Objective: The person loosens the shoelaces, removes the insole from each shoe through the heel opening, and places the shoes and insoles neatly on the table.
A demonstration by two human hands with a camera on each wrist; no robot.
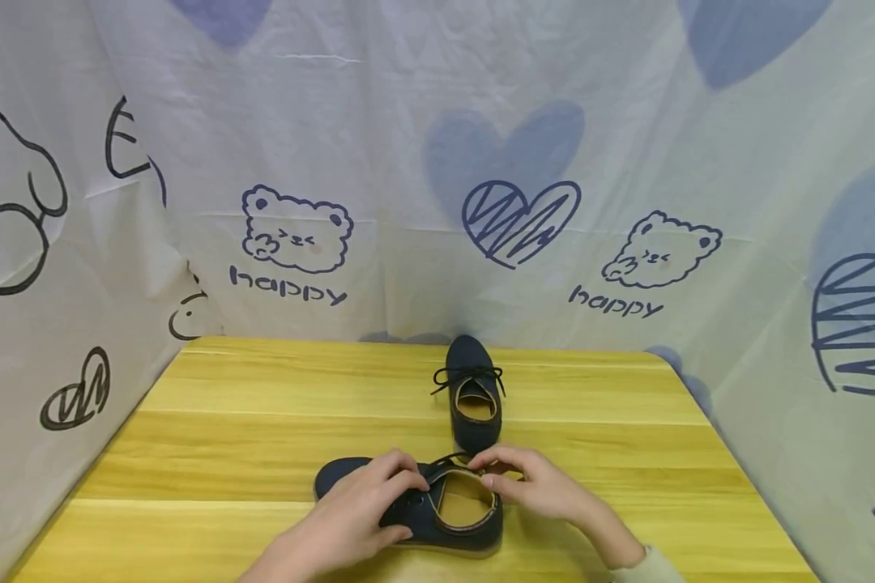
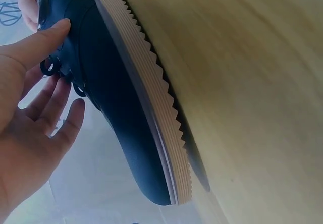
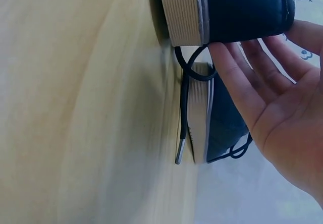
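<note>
A dark navy lace-up shoe (image 1: 437, 529) with a tan lining and ridged pale sole lies sideways near the front of the table, toe to the left. Across its lace area my left hand (image 1: 357, 510) grips it, thumb on the near side and fingers over the top. At the heel end, my right hand (image 1: 539, 486) holds the collar between thumb and fingers. In the right wrist view, a loose black lace (image 3: 182, 108) hangs beside the fingers. Behind stands the matching shoe (image 1: 474, 429), toe pointing away, its lace tied in a bow.
The yellow wood-grain table (image 1: 226, 421) extends around both shoes. A pale cloth (image 1: 408, 267) printed with hearts and bears hangs behind it and along both sides. The far shoe's heel is close to the near shoe.
</note>
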